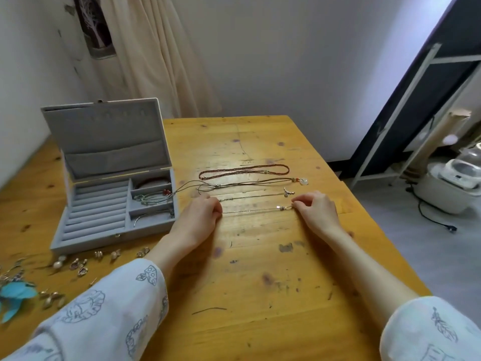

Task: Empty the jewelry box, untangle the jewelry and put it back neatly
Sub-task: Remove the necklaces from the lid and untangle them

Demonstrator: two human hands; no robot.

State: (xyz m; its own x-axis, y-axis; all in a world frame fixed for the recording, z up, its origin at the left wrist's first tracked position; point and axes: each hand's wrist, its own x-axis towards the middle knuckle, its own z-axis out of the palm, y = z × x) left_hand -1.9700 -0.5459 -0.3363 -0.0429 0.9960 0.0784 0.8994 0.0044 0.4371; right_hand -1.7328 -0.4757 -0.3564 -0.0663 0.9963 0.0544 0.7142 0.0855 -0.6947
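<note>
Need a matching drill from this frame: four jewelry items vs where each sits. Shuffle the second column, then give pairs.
1. red-brown beaded necklace
2. thin silver chain necklace
3. red bangle
4. small gold-toned earrings

A. stretched between both hands
B. on the wooden table in front of the grey jewelry box
C. farthest laid-out strand
D. box's top right compartment

Pairs: 1-C, 2-A, 3-D, 4-B
</note>
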